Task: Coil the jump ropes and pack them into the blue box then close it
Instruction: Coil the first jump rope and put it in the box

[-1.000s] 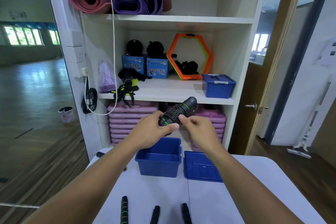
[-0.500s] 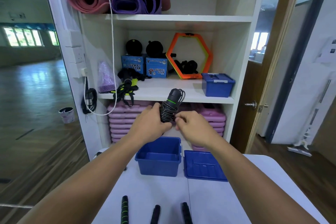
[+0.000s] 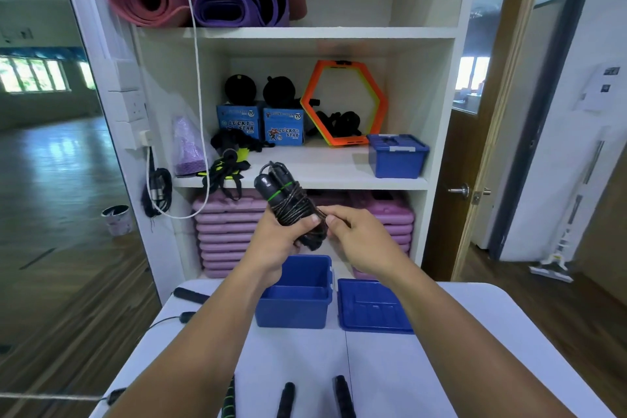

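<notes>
The left hand grips the coiled jump rope (black handles with green bands, cord wound round them) and holds it tilted, clear of the table, above the open blue box near the table's far edge. The right hand pinches the cord at the bundle's lower right side. The lid lies flat just right of the box – three loose rope handles rest at the near edge.

I tipped the coiled jump rope from leaning right to leaning left, and my right hand pinched its cord lower down.
</notes>
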Motion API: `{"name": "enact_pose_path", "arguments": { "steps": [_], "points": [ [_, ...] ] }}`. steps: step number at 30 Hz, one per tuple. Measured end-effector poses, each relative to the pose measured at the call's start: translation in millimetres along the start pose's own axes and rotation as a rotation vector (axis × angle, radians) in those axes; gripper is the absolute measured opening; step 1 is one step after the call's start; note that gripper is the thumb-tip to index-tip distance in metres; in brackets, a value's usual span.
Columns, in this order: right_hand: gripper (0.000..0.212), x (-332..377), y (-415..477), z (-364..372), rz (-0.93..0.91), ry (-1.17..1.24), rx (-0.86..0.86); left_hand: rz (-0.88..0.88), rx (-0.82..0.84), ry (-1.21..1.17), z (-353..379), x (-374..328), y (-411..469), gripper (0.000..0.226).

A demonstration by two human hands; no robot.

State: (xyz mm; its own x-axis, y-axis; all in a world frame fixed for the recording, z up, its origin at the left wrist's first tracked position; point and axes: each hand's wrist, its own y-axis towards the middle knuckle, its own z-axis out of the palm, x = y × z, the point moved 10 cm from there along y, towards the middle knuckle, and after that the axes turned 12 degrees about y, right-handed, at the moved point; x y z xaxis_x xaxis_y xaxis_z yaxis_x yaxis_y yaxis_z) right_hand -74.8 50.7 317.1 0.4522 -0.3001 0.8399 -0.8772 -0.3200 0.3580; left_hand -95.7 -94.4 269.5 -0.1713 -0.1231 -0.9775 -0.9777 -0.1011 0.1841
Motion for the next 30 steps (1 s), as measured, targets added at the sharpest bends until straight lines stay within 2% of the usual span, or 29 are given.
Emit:
{"name": "enact_pose_path", "arguments": {
  "steps": [8,12,16,20,25,26,28,30],
  "points": [
    [0.031,4,-5,-5,-0.059,-0.023,-0.015,-0.036,0.101,-0.178,6,-2,-5,0.057],
    [0.029,12,-4,-4,-0.093,-0.108,-0.035,-0.064,0.040,-0.262,3,-8,-11,0.069],
    [0.031,9,-6,1,-0.138,-0.161,-0.096,-0.101,-0.054,-0.366,-1,-10,-15,0.050],
    [0.023,5,-10,-3,-0.145,-0.009,-0.240,-0.108,-0.148,-0.442,-1,-11,-22,0.022],
    [0.005,1,-20,-8,-0.108,0.170,-0.402,-0.117,-0.241,-0.576,3,-5,-27,0.029],
    [0.007,-3,-22,-8,-0.076,0.198,-0.422,-0.113,-0.257,-0.624,2,-5,-28,0.027],
    [0.010,-8,-26,-6,-0.047,0.215,-0.419,-0.096,-0.275,-0.668,1,-6,-28,0.020],
    [0.005,-8,-27,-3,-0.055,0.209,-0.398,-0.073,-0.287,-0.654,0,-7,-30,0.023]
  ]
}}
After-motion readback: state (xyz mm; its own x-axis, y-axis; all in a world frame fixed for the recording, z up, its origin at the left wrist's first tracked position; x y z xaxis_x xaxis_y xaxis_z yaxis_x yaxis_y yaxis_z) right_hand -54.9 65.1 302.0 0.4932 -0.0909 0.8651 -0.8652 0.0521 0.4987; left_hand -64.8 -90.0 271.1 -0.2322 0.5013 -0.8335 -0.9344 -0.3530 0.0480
